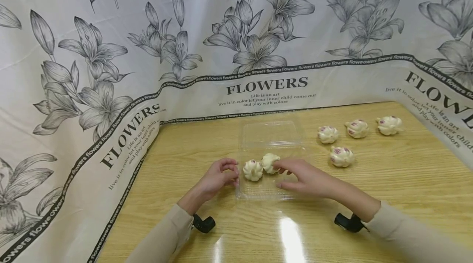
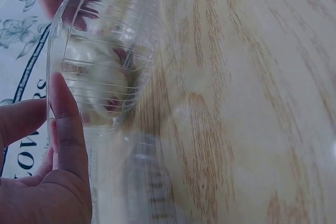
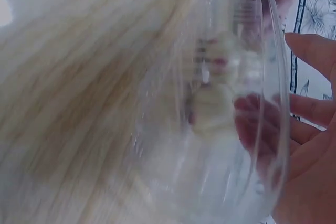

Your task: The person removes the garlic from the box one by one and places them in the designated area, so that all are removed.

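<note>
A clear plastic clamshell box (image 1: 258, 191) lies opened on the table, its lid folded back toward the curtain. Two garlic bulbs sit side by side in its base: a left bulb (image 1: 253, 170) and a right bulb (image 1: 270, 163). My left hand (image 1: 218, 178) pinches the box's left rim between thumb and fingers, as the left wrist view shows up close. Over the box's right side, my right hand (image 1: 304, 177) has its fingers at the right bulb, thumb spread away from them. Seen through the plastic wall, those fingers (image 3: 254, 124) look loosely bent beside the garlic.
Several more garlic bulbs lie on the table to the right of the box, one (image 1: 341, 156) nearer and the others in a row behind it. A flower-printed curtain (image 1: 266, 90) borders the wooden table (image 1: 184, 144) at the back and both sides.
</note>
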`<control>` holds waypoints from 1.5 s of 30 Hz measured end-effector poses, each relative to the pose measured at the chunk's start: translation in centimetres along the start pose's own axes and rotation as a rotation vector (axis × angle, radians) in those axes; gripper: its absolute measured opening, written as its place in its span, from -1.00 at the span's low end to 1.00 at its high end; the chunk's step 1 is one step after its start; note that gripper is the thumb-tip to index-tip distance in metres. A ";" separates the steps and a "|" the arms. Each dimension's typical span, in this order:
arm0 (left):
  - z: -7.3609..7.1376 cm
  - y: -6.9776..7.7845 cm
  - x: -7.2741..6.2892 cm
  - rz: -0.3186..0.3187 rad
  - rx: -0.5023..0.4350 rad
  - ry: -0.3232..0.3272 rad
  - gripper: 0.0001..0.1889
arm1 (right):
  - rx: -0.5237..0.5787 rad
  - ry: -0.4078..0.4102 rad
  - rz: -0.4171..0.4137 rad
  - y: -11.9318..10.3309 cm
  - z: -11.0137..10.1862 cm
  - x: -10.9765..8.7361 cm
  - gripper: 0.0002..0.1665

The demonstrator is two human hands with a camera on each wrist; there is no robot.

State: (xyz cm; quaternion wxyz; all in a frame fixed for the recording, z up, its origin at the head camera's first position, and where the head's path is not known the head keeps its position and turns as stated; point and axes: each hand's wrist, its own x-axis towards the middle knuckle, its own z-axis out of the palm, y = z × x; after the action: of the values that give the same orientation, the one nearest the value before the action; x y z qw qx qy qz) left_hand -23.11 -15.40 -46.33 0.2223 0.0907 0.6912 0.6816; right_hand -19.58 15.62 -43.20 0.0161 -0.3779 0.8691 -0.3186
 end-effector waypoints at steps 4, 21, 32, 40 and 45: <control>-0.1 0.0 0.1 0.008 0.004 -0.004 -0.53 | 0.018 -0.002 0.039 -0.8 0.9 0.9 -0.35; 0.0 0.1 0.0 0.002 0.004 0.004 -0.54 | 0.003 0.007 0.089 -2.1 2.7 3.6 -0.20; 0.0 -0.1 0.0 -0.001 -0.002 -0.005 -0.53 | 0.051 -0.001 0.073 -1.8 3.6 4.6 -0.37; -0.1 0.0 -0.1 0.000 -0.001 -0.008 -0.53 | -0.005 0.014 0.073 -1.9 4.0 5.1 -0.48; -0.1 0.1 -0.1 0.002 0.002 -0.012 -0.54 | -0.036 0.032 0.120 -2.1 4.5 5.5 -0.58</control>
State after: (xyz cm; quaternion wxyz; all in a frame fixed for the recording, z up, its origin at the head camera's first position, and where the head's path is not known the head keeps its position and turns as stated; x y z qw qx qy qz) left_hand -23.12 -15.51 -46.26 0.2254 0.0959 0.6906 0.6805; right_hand -20.91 8.38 -44.41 0.0145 -0.3204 0.8959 -0.3073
